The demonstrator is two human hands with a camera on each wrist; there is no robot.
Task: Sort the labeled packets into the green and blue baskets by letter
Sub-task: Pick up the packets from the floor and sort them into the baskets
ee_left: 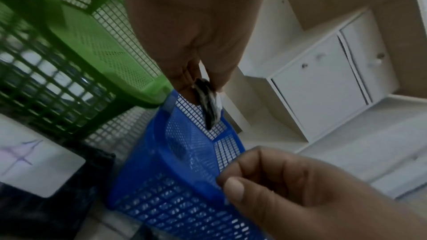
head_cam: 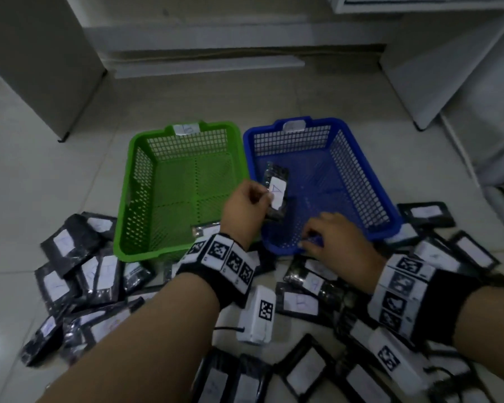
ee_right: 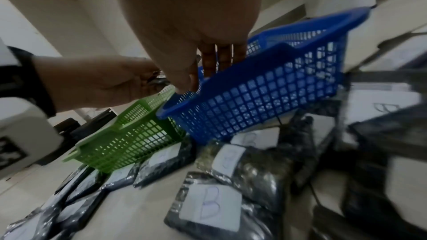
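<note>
The green basket (head_cam: 122, 225) and the blue basket (head_cam: 358, 170) stand side by side on the floor, each with a white tag on its far rim. My left hand (head_cam: 266, 196) pinches a black packet (head_cam: 277, 196) with a white label marked A, hanging over the left part of the blue basket. From the left wrist the packet (ee_left: 208, 106) shows edge-on below my fingers. My right hand (head_cam: 312, 239) grips the blue basket's near rim (ee_right: 231, 83), fingers inside, thumb outside. Another packet (head_cam: 205, 229) lies by the green basket's near right corner.
Several black labeled packets (head_cam: 99, 274) are strewn on the floor in front of both baskets and to their sides, some marked B (ee_right: 212, 205). White cabinets (ee_left: 323, 83) stand behind the baskets. Bare tiled floor (head_cam: 41, 170) lies to the far left.
</note>
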